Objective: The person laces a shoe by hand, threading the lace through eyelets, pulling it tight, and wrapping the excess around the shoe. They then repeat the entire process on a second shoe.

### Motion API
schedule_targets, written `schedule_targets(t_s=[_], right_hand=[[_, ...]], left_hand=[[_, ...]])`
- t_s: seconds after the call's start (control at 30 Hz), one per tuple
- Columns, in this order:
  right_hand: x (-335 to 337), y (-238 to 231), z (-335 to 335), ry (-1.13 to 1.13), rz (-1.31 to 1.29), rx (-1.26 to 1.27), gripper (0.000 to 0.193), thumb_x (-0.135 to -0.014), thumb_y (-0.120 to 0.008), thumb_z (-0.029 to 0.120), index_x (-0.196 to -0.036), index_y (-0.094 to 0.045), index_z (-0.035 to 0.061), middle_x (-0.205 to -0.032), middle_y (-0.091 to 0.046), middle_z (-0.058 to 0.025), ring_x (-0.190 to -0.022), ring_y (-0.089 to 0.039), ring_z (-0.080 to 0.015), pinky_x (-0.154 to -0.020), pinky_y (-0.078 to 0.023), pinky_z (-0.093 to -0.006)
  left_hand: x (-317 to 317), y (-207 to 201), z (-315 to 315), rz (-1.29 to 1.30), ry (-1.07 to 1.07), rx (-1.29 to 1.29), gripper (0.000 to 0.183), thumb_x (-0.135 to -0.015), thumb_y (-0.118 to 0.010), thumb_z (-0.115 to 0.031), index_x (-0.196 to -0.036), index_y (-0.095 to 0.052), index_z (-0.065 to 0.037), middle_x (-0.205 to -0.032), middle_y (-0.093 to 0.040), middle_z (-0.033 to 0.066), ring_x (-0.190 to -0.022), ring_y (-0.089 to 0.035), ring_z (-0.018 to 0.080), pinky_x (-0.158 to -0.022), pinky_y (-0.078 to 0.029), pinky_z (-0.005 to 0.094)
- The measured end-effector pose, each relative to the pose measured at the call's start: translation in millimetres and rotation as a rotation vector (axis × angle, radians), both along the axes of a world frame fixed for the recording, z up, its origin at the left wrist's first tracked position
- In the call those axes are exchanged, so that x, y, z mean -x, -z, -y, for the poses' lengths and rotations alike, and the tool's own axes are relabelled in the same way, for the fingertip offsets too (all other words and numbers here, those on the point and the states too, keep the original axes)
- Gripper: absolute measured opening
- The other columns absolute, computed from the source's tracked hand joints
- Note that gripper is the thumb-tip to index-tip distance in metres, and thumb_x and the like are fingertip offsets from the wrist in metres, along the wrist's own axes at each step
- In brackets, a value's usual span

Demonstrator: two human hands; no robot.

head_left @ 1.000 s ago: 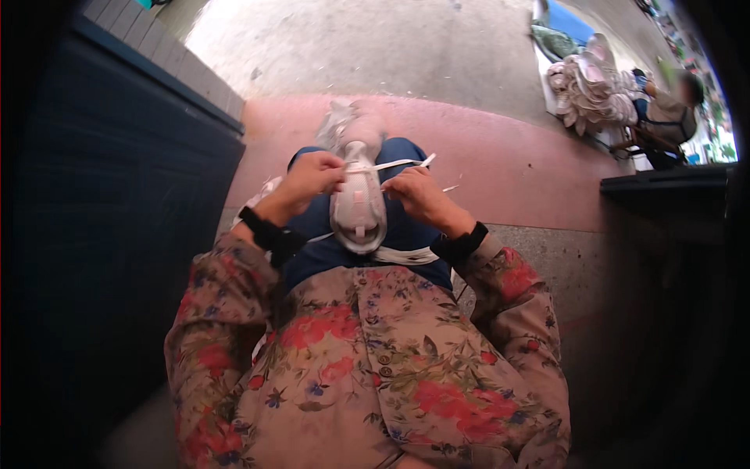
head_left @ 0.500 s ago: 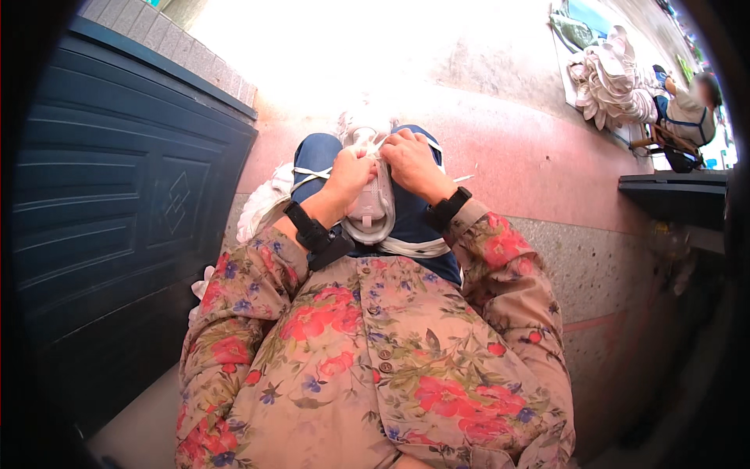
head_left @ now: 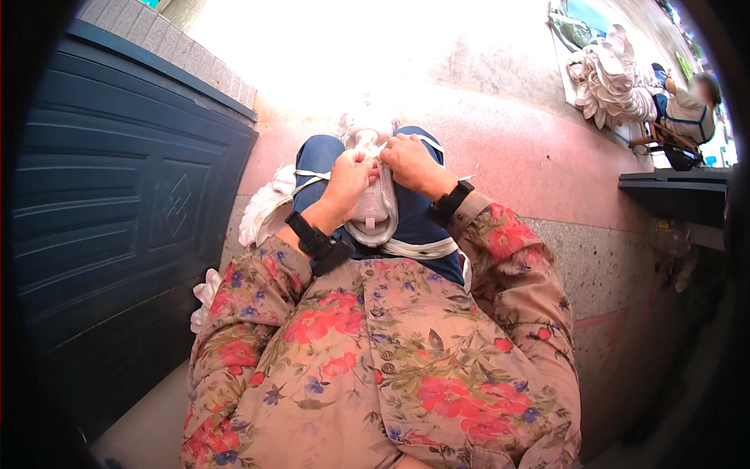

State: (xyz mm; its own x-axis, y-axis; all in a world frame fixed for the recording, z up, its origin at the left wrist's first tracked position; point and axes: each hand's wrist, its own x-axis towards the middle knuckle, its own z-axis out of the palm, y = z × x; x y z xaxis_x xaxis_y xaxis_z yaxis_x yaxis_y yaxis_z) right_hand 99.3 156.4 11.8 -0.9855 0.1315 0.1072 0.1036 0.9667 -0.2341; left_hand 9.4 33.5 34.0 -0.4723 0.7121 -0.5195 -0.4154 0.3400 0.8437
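Note:
A white shoe [head_left: 370,205] rests between my knees, its heel toward me and its toe pointing away. My left hand [head_left: 348,184] is pinched over the lacing, thumb and fingertips pressed together. Close beside it on the right, my right hand [head_left: 415,164] curls its fingers on a white shoelace [head_left: 376,148] above the shoe's tongue. Glare and the fingers hide exactly how the lace runs through the eyelets. Loose white laces [head_left: 426,248] lie across my blue-trousered legs.
White shoes [head_left: 266,209] are heaped by my left leg, beside a dark blue panelled door [head_left: 141,180]. At the far right, a seated person [head_left: 692,119] is near a large pile of white shoes [head_left: 611,76]. A dark ledge [head_left: 673,186] juts in at right.
Both hands stay at the lacing with only slight finger shifts. The white lace end beyond my right knee shows less now. My body and sleeves have shifted slightly.

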Motion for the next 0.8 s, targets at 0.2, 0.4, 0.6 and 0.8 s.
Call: schedule_targets(t_s=[0.2, 0.4, 0.6, 0.8], right_hand=[[3.6, 9.8, -4.6, 0.049, -0.121, 0.171, 0.009, -0.069, -0.058, 0.014, -0.071, -0.061, 0.0059, -0.073, -0.058, -0.0105, -0.075, -0.056, -0.0263, -0.064, -0.043, -0.0369], [-7.0, 1.1, 4.3, 0.133, -0.175, 0.282, 0.019, -0.072, -0.059, 0.019, -0.076, -0.059, 0.0004, -0.067, -0.057, -0.0156, -0.067, -0.056, -0.0324, -0.062, -0.044, -0.0396], [-12.7, -3.1, 7.5, 0.143, 0.015, 0.305, 0.024, -0.076, -0.057, 0.027, -0.080, -0.058, 0.0029, -0.083, -0.055, -0.0163, -0.085, -0.051, -0.0336, -0.071, -0.042, -0.0421], [-8.3, 13.9, -6.7, 0.027, 0.055, 0.401, 0.017, -0.071, -0.050, 0.016, -0.078, -0.059, 0.0035, -0.085, -0.057, -0.0153, -0.086, -0.051, -0.0335, -0.074, -0.042, -0.0436]], left_hand=[[0.8, -7.5, -3.9, -0.146, 0.016, 0.064, 0.017, -0.088, -0.044, -0.012, -0.100, -0.045, 0.000, -0.087, -0.057, 0.0103, -0.073, -0.058, 0.0137, -0.063, -0.048, 0.0240], [28.7, -23.0, 6.8, -0.495, 0.055, 0.119, 0.037, -0.084, -0.042, -0.006, -0.121, -0.042, -0.006, -0.065, -0.056, 0.0060, -0.052, -0.054, 0.0097, -0.043, -0.042, 0.0220], [15.6, -9.1, -2.9, -1.148, 0.479, 0.211, 0.017, -0.074, -0.055, -0.018, -0.082, -0.066, -0.008, -0.077, -0.062, 0.0150, -0.072, -0.061, 0.0309, -0.065, -0.049, 0.0379], [2.1, 10.2, -6.1, -1.442, 0.583, 0.326, 0.020, -0.076, -0.055, -0.025, -0.070, -0.062, -0.007, -0.069, -0.061, 0.0159, -0.066, -0.061, 0.0317, -0.057, -0.048, 0.0410]])
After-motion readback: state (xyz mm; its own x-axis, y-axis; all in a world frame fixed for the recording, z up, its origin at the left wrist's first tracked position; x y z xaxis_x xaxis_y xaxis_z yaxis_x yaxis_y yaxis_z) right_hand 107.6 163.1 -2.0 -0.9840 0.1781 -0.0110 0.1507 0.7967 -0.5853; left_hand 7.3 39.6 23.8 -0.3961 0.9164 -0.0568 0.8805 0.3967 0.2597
